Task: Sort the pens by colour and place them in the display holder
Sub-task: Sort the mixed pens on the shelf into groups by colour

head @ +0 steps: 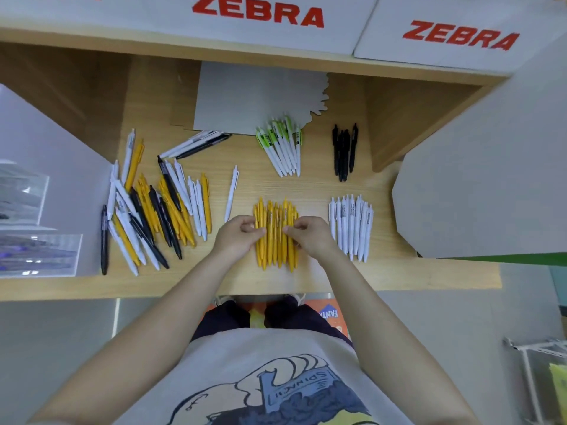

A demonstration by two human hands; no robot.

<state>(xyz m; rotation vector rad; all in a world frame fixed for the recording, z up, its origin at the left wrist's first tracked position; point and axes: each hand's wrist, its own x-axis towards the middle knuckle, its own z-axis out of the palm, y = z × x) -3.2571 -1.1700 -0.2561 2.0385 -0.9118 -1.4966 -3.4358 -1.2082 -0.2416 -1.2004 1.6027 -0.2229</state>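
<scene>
Pressing in from both sides, the left hand [237, 234] and right hand [310, 236] pinch the yellow pens [275, 233] mid-shelf [399, 276]. Red "ZEBRA" lettering [257, 12] marks the white boards above. Print on the white pens [351, 227] seems too blurred to read.

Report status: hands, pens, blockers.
Left hand and right hand pinch the sides of the yellow plastic pen bundle. White, black and green-white piles sorted. Mixed unsorted pen heap remains left. No blockers.

Grey printed T-shirt [260, 378], dark trousers [224, 320], perhaps shorts.
</scene>
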